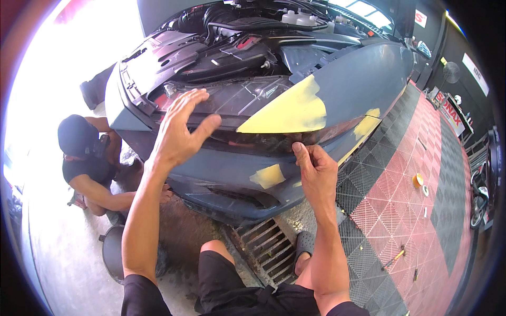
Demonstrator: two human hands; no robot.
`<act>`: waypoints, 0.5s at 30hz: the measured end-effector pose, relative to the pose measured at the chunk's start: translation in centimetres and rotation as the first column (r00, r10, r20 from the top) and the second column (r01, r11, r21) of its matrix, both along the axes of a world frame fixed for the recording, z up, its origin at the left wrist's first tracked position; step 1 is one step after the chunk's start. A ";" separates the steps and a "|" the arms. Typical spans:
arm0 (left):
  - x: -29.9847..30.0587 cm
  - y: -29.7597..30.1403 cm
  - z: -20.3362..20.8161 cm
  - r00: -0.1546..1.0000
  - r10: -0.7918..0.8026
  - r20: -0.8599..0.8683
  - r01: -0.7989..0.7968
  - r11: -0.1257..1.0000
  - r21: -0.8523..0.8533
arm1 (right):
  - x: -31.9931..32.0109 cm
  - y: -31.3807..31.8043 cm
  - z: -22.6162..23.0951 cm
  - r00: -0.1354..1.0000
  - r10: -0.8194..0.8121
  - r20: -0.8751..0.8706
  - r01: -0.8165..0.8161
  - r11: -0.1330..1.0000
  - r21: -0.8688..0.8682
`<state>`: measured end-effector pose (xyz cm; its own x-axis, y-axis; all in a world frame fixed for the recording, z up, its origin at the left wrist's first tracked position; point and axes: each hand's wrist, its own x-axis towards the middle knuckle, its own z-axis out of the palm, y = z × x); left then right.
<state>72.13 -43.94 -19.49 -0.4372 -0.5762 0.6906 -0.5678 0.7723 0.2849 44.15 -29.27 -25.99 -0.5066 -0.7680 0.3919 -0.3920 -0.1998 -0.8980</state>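
Car front (221,163) at centre, engine bay (232,55) exposed. Co-worker (89,171) crouched left. Left hand (179,134) before car, thumb spread from fingers. Yellow patch (290,111) on panel. Right hand (317,167) below patch, thumb against curled fingers; can't tell if pinching anything.

**Left hand (178,131) extended, right hand (318,168) curled**

The left forearm (142,221) rises from near left, nearly straight at the wrist (161,163). Its hand reaches farther than the other, fingers (191,99) stretched close together toward the far right, thumb (207,128) spread off to the right. The right forearm (329,247) comes from near right, leaning slightly left as it goes far. There the fingers (323,158) fold inward, the thumb lying along their left side, its tip pointing far.
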 end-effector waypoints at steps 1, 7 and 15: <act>0.1 0.3 -0.3 0.999 0.021 0.050 -0.020 1.000 -0.022 | -0.1 0.0 -0.1 1.000 -0.005 -0.007 0.005 1.000 0.001; -0.1 1.0 -0.9 0.986 0.092 0.141 -0.081 0.993 -0.085 | 0.1 0.7 0.5 1.000 -0.022 -0.005 0.022 0.999 0.025; -0.5 1.2 -1.3 0.984 0.131 0.121 -0.115 0.985 -0.131 | -0.1 1.2 -0.2 0.999 -0.038 0.016 0.039 0.999 -0.011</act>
